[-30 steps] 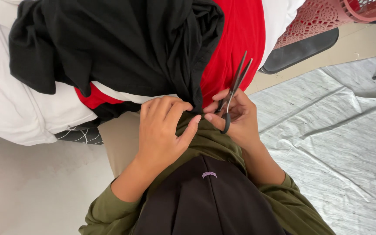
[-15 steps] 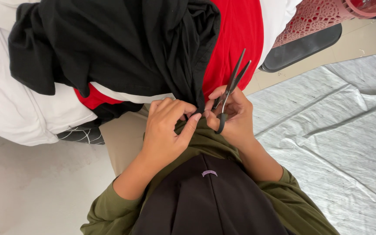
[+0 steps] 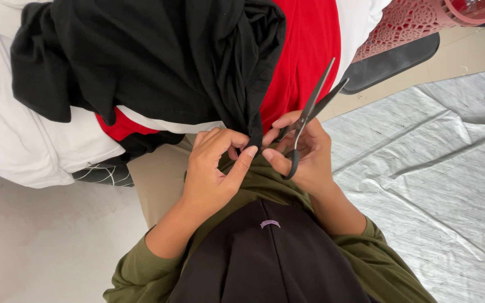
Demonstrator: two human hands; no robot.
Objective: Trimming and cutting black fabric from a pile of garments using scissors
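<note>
Two hands meet at the hanging tip of the black garment (image 3: 158,62): left hand (image 3: 214,168) pinches it shut, right hand (image 3: 304,151) grips the scissors (image 3: 310,112), blades slightly parted, clear of the cloth. No cut shows yet; snipping looks still ahead.

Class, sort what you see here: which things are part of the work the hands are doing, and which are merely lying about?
In use:
- left hand, pinching the black fabric
- right hand, holding the scissors, blades open

Lying about:
- red fabric and white fabric in the pile
- pink lattice basket
- grey sheet on the floor
</note>
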